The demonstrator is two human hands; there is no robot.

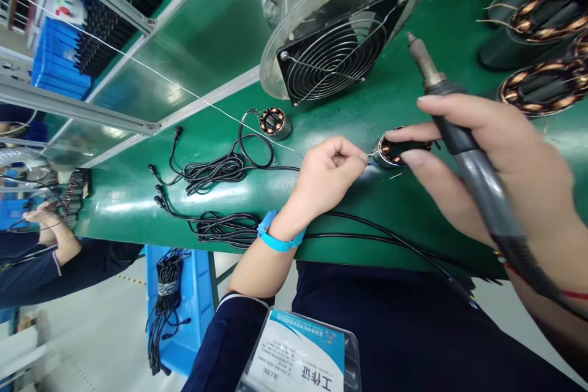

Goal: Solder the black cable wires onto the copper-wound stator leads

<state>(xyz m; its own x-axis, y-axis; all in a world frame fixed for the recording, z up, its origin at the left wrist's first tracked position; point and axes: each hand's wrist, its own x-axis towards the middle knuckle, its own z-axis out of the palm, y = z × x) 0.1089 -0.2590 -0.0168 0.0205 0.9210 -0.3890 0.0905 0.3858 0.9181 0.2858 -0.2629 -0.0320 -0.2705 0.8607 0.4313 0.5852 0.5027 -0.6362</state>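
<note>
Here, at the far left, a blue bin [188, 312] below the counter [220, 30] holds bundled black cables [166, 294]. Further right, the left hand [328, 174], wearing a blue wrist strap [275, 234], is closed, pinching a thin wire at a small copper-wound stator [395, 152] on the counter. The right hand [500, 177] steadies that stator with its fingertips while gripping a soldering iron [463, 147], tip up. More stators [544, 82] are cut off at the right edge.
</note>
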